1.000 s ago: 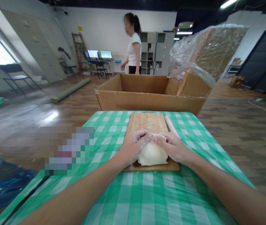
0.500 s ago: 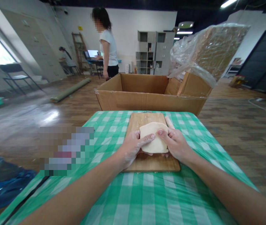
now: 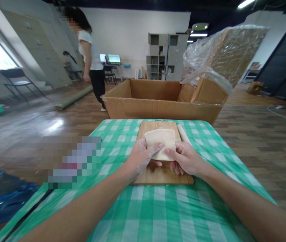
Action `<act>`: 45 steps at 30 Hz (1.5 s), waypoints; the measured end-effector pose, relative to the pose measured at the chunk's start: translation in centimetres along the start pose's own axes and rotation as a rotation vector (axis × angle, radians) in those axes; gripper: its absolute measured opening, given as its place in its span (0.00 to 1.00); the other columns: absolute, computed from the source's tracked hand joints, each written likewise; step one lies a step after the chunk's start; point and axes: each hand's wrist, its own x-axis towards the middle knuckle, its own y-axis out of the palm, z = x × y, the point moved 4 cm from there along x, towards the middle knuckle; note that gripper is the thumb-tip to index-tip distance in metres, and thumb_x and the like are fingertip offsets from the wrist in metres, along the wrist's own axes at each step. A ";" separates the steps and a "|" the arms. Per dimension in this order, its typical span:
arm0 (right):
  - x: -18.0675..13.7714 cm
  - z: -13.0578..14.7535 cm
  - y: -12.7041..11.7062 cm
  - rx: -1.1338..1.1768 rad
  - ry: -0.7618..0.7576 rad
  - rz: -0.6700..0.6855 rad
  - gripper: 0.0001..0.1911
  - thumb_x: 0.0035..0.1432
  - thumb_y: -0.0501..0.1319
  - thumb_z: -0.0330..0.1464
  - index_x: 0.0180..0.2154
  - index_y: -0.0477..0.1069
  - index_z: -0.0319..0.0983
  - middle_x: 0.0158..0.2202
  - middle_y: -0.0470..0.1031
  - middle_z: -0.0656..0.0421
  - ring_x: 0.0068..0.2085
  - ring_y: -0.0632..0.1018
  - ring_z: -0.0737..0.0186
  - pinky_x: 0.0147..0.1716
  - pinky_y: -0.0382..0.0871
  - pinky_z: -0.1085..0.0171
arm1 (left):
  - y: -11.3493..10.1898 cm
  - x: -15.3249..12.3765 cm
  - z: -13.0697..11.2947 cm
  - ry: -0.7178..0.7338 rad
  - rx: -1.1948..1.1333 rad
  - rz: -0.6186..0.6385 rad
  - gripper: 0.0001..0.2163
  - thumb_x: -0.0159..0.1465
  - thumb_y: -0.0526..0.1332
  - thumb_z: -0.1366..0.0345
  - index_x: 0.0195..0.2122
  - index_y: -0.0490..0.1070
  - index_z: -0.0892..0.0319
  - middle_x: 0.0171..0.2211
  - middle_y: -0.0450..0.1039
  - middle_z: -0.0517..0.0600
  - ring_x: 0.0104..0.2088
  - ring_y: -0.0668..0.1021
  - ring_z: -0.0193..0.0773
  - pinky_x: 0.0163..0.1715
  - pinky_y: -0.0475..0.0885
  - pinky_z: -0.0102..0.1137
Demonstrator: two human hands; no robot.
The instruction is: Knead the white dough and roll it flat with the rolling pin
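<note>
A flat, pale sheet of dough (image 3: pixel 160 137) is held up above a wooden cutting board (image 3: pixel 158 175). My left hand (image 3: pixel 143 155) grips its left side, thumb on top and fingers underneath. At the right side, my right hand (image 3: pixel 184 156) pinches the dough, its thumb on the near part and some curled fingertips showing below the edge. White flour marks the fingers of my left hand. A pale rolling pin (image 3: pixel 182 132) lies along the board's right edge, partly hidden by my right hand.
A green-and-white checked cloth (image 3: pixel 148 215) covers the table. Beyond its far edge stands a large open cardboard box (image 3: pixel 163 109) with plastic wrap. A blurred item (image 3: pixel 72 163) lies on the left. A person (image 3: pixel 91 57) is at the back left.
The dough has shifted a little to the left and turned slightly between my hands. My right fingers have moved along its edge. The person in the background has walked left.
</note>
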 end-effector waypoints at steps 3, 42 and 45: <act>0.0 -0.1 -0.1 0.017 -0.017 -0.080 0.23 0.65 0.58 0.52 0.30 0.65 0.39 0.17 0.72 0.64 0.13 0.70 0.71 0.09 0.59 0.75 | 0.0 0.0 0.2 -0.102 -0.038 0.080 0.19 0.61 0.70 0.58 0.49 0.75 0.64 0.39 0.80 0.56 0.28 0.80 0.33 0.21 0.77 0.23; -0.3 0.8 0.0 -0.063 -0.082 0.135 0.17 0.65 0.61 0.44 0.31 0.69 0.37 0.19 0.72 0.63 0.18 0.72 0.70 0.16 0.63 0.72 | -0.6 0.4 0.3 -0.046 -0.089 0.060 0.20 0.59 0.70 0.54 0.43 0.77 0.66 0.39 0.81 0.58 0.37 0.82 0.44 0.37 0.76 0.34; -0.2 0.5 -0.1 -0.098 -0.061 0.089 0.19 0.64 0.62 0.46 0.30 0.69 0.37 0.20 0.73 0.62 0.18 0.73 0.69 0.16 0.65 0.72 | -0.6 0.4 0.1 -0.001 -0.044 0.064 0.20 0.60 0.71 0.57 0.48 0.77 0.65 0.42 0.81 0.58 0.39 0.82 0.45 0.41 0.76 0.35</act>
